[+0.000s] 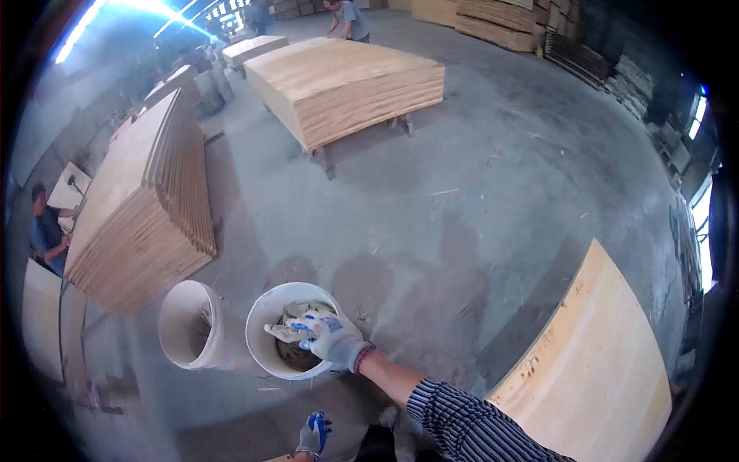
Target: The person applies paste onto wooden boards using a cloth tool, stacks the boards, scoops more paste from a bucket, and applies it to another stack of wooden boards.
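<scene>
My right hand (pixel 335 339), in a white and blue work glove, reaches into a white bucket (pixel 259 356) in front of me. Its fingers are closed around something pale and greyish that I cannot make out. Dark brown residue (pixel 296 356) shows on the inside of this bucket below the hand. Low in the view, near my feet, my left hand (pixel 313 435) wears a similar glove. Its fingers are loosely bent and apart, with nothing visible in them. A second white bucket (pixel 173 331), with grey smears inside, stands just left of the first.
Tall stacks of wooden sheets stand at the left (pixel 146 223) and ahead on supports (pixel 369 100). A pale wooden sheet (pixel 596 362) lies close on my right. One person (pixel 48 227) is beside the left stack; another (pixel 350 21) is behind the far stack.
</scene>
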The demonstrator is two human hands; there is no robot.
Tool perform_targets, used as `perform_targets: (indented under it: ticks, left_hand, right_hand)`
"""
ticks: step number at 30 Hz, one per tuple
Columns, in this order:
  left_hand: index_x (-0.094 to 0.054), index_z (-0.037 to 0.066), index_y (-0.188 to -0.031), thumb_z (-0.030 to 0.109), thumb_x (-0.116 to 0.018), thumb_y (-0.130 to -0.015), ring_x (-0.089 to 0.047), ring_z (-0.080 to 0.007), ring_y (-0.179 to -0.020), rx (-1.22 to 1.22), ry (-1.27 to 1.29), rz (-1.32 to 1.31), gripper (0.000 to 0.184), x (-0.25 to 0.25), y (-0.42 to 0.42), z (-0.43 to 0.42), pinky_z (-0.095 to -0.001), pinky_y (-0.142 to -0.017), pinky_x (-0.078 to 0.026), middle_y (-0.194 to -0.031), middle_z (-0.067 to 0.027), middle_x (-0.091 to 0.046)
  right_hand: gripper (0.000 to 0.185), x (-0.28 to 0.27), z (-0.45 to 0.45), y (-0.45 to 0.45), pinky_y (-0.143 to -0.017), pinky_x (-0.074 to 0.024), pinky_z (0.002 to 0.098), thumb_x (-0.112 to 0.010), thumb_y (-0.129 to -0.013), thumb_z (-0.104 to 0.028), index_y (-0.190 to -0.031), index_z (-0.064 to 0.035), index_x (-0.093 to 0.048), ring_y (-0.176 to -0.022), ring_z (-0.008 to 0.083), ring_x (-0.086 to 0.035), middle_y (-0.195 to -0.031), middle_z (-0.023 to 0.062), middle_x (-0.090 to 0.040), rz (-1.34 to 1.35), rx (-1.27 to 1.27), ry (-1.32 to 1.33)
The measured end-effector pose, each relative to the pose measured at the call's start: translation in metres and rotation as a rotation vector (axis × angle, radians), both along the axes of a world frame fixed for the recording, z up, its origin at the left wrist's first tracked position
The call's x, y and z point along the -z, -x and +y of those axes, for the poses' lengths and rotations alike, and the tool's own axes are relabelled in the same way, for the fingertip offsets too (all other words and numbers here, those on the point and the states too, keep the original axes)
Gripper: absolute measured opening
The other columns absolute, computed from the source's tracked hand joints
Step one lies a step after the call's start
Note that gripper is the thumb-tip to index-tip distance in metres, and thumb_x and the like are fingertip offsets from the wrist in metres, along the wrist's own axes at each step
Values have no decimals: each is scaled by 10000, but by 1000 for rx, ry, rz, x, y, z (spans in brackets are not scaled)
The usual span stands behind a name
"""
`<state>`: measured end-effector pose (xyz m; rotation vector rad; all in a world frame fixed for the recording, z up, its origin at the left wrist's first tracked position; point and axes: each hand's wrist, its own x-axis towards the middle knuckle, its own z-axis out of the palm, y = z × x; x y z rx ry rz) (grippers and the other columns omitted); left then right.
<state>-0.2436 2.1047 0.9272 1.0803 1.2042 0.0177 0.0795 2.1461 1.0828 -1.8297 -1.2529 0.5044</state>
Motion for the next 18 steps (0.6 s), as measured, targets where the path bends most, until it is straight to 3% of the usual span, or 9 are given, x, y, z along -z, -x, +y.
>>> perform_targets:
  ticks: [4, 6, 8, 9, 12, 14, 16, 17, 18]
  left_hand:
    - [-534, 73, -1189, 321, -435, -1001, -634, -179, -689, 55, -55, -55, 326, -27, -46, -12, -302, -593, -498, -902, -116, -676]
    - [-536, 75, -1184, 324, -439, -999, -623, -177, -688, 200, -154, -18, 325, -62, -87, -32, -303, -608, -498, -897, -112, -668]
    - [-543, 46, -1152, 309, -444, -1002, -641, -179, -738, 275, -122, -63, 319, -74, -139, -70, -307, -640, -518, -893, -107, -653]
    - [-550, 17, -1120, 294, -449, -1004, -659, -181, -787, 326, -88, -93, 317, -78, -178, -101, -310, -672, -538, -889, -103, -638]
    - [-556, 33, -1111, 280, -455, -1004, -640, -161, -763, 507, -69, -120, 287, -102, -290, -214, -290, -653, -524, -910, -92, -634]
    - [-557, 53, -1124, 266, -465, -1002, -602, -137, -704, 569, -23, -277, 262, -83, -355, -290, -269, -619, -494, -895, -71, -632]
    - [-522, 61, -1225, 241, -438, -1006, -641, -192, -816, 702, -105, -334, 295, -91, -432, -382, -308, -674, -508, -1002, -117, -656]
    - [-492, 41, -1283, 213, -433, -1002, -646, -191, -900, 856, -57, -377, 334, -126, -474, -425, -316, -738, -521, -1073, -121, -644]
    - [-460, 6, -1316, 187, -428, -999, -641, -191, -956, 1074, -287, -371, 367, -121, -512, -465, -309, -796, -520, -1124, -118, -630]
  right_hand:
    - [357, -29, -111, -36, -946, -464, 367, -658, -833, -166, -1178, -79, -636, -1059, 278, -611, -1118, 133, -654, 22, 86, -91]
    - [312, -5, -209, -48, -875, -480, 356, -667, -843, -227, -1106, -60, -662, -961, 261, -630, -1046, 149, -670, 532, 215, -23]
    - [314, 5, -348, -57, -695, -498, 302, -672, -868, -274, -1100, -61, -668, -733, 148, -617, -890, 73, -695, 515, 443, 74]
    - [264, -33, -420, -69, -609, -490, 266, -672, -873, -266, -1049, -70, -684, -654, 93, -592, -780, 38, -668, 803, 635, 369]
    - [119, 6, -660, -57, -491, -455, 242, -608, -884, -87, -988, -34, -634, -607, 110, -580, -799, 49, -638, 1294, 1107, -121]
    - [120, 42, -806, -27, -448, -433, 258, -615, -840, -49, -956, -68, -639, -522, 121, -533, -688, 19, -592, 1062, 1366, -183]
    - [71, 33, -916, 9, -427, -418, 262, -607, -832, -56, -893, -83, -632, -491, 122, -509, -633, 0, -551, 1035, 1643, -261]
    - [64, 39, -964, 38, -438, -427, 274, -583, -831, -59, -852, -71, -642, -479, 152, -510, -636, 8, -564, 1171, 1665, -527]
    - [105, 17, -987, 53, -468, -454, 326, -563, -843, -127, -798, -94, -653, -500, 210, -542, -628, 12, -577, 1244, 1851, -592]
